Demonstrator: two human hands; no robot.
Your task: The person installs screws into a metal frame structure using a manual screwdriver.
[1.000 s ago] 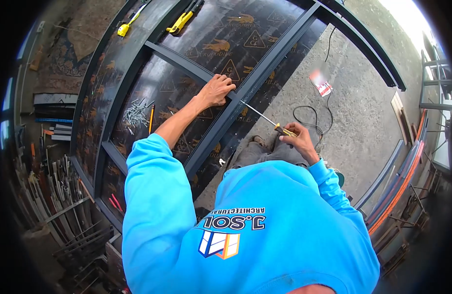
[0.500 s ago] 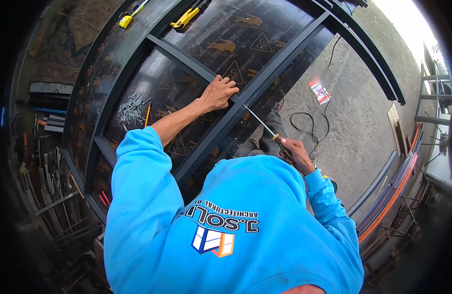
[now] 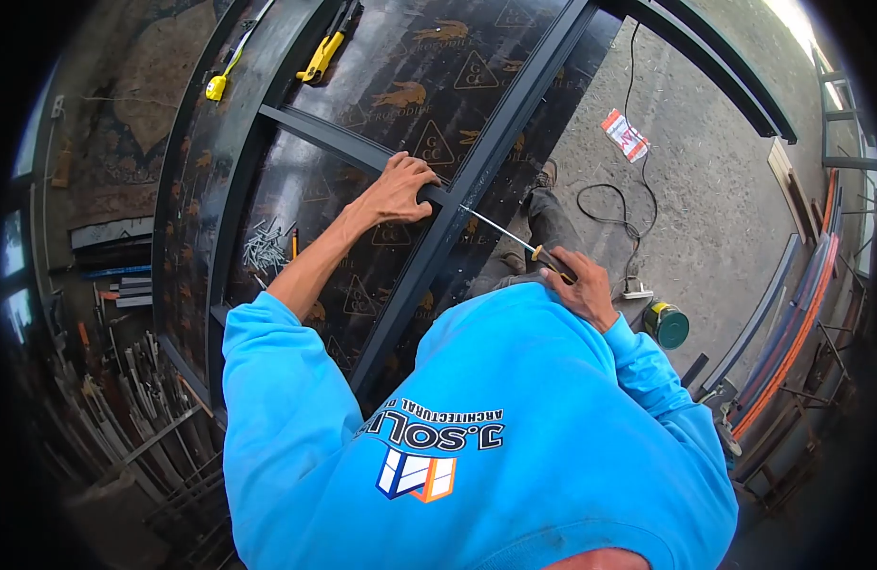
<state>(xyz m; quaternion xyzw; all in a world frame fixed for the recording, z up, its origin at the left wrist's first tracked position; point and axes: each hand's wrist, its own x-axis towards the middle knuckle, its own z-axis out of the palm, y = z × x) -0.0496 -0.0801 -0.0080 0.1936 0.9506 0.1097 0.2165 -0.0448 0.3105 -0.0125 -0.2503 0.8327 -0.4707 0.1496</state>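
Long screwdriver [image 3: 514,237] held in the right hand [image 3: 581,285], fist closed round the yellow-and-black handle, thin steel shaft running up and left to a tip set on the long diagonal rail [image 3: 476,176] of a dark metal frame. Left hand [image 3: 396,190] curled over the crossbar [image 3: 343,142] right at its joint with that rail, fingers wrapped, pressing down. Frame flat on a dark printed board serving as surface [image 3: 400,57].

Likely light and stiff, that screwdriver: slim shaft prone to skating off smooth painted metal, so best gripped at the ribbed handle and kept in line with the shaft. Frame itself probably heavy and rigid, steadied well enough by the grip at the joint.

Loose pile of screws [image 3: 265,242] and a pencil [image 3: 294,242] on the board left of the arm; two yellow tools [image 3: 320,57] near the top; green can [image 3: 668,325] and cable [image 3: 614,204] on the concrete floor to the right.

Against half a second ago: right hand drawn closer to the chest, handle slightly lower, tip at much the same spot on the rail; left hand unmoved on the crossbar; view shifted so the can now shows.
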